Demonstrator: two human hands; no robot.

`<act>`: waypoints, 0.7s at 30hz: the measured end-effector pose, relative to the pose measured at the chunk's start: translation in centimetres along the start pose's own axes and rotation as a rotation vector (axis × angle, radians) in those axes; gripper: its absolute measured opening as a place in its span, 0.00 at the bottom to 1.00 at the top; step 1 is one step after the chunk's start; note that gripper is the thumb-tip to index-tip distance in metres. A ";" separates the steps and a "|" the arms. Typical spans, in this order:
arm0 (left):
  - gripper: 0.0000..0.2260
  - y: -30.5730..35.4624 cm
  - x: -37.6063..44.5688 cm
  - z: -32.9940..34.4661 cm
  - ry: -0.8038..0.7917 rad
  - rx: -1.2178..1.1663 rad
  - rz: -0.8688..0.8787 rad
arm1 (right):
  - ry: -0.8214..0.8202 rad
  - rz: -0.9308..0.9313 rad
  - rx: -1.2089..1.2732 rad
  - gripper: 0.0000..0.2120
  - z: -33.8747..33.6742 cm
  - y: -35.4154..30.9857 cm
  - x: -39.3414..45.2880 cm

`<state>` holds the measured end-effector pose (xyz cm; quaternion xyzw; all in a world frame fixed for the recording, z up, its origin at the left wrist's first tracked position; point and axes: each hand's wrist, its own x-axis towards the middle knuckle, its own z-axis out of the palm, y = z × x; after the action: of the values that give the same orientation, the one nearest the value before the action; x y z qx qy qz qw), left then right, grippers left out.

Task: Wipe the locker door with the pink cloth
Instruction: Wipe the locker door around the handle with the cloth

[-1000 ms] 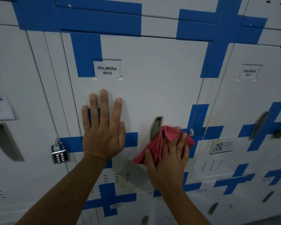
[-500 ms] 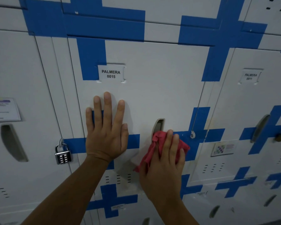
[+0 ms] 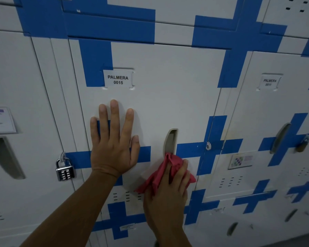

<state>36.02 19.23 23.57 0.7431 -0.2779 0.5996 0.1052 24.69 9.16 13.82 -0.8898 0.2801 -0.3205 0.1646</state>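
The white locker door (image 3: 168, 97), labelled PALMERA 0015 and crossed by blue tape stripes, fills the middle of the view. My left hand (image 3: 112, 145) lies flat on it with straight fingers, left of the recessed handle (image 3: 170, 139). Just below that handle, my right hand (image 3: 168, 193) presses the bunched pink cloth (image 3: 173, 163) against the door. The cloth sticks out above my fingertips and to the left of my thumb. Part of it is hidden under my palm.
A silver combination padlock (image 3: 64, 170) hangs on the locker to the left. The locker on the right carries a label reading 0011 (image 3: 268, 82), a small sticker (image 3: 241, 160) and a brass padlock (image 3: 302, 145). More lockers stand above and below.
My right hand has slid the pink cloth down and slightly left, from beside the handle to just below it. My left hand stays flat on the door.
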 end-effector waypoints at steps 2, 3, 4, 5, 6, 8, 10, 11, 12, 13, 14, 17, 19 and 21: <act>0.31 0.0 0.0 0.0 -0.001 -0.006 0.000 | 0.056 -0.015 0.060 0.46 0.1 0.0 0.0; 0.32 -0.1 0.0 0.0 -0.001 -0.005 0.001 | 0.071 -0.007 0.083 0.44 0.0 -0.1 0.0; 0.32 -0.1 0.0 0.0 0.001 -0.004 0.002 | 0.083 0.005 0.096 0.43 -0.1 0.0 0.0; 0.32 -0.1 0.0 0.0 0.003 -0.005 0.001 | 0.090 0.013 0.110 0.43 -0.2 0.1 0.0; 0.32 -0.1 0.0 0.1 0.006 -0.007 0.002 | 0.100 0.002 0.131 0.45 -0.4 0.3 0.1; 0.33 0.0 0.0 0.1 0.010 -0.005 0.004 | 0.127 -0.039 0.196 0.48 -0.7 0.7 0.3; 0.33 -0.1 0.0 0.1 0.013 -0.003 0.004 | 0.094 -0.071 0.262 0.50 -1.2 0.9 1.0; 0.33 0.0 -0.1 0.1 0.012 -0.001 0.002 | 0.093 -0.095 0.262 0.48 -1.6 0.7 1.4; 0.33 0.0 -0.1 0.1 0.012 0.000 0.000 | 0.108 -0.120 0.253 0.47 -2.1 0.4 1.9; 0.33 -0.1 -0.1 0.2 0.011 -0.001 0.002 | 0.126 -0.139 0.272 0.48 -2.7 -0.1 2.6; 0.34 -0.1 -0.1 0.2 0.007 -0.003 0.004 | 0.144 -0.146 0.326 0.51 -3.4 -0.6 3.2; 0.34 0.0 -0.1 0.1 0.000 0.001 -0.003 | 0.153 -0.112 0.395 0.53 -4.7 -1.8 4.7; 0.34 0.1 -0.1 0.1 0.007 0.013 -0.006 | 0.122 -0.117 0.291 0.46 -4.6 -1.4 5.0; 0.34 0.0 0.0 0.0 0.012 0.024 0.004 | 0.097 -0.139 0.247 0.46 -4.2 -0.8 4.9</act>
<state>36.05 19.19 23.56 0.7401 -0.2715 0.6076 0.0969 25.34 6.35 19.69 -0.8636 0.1840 -0.4055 0.2364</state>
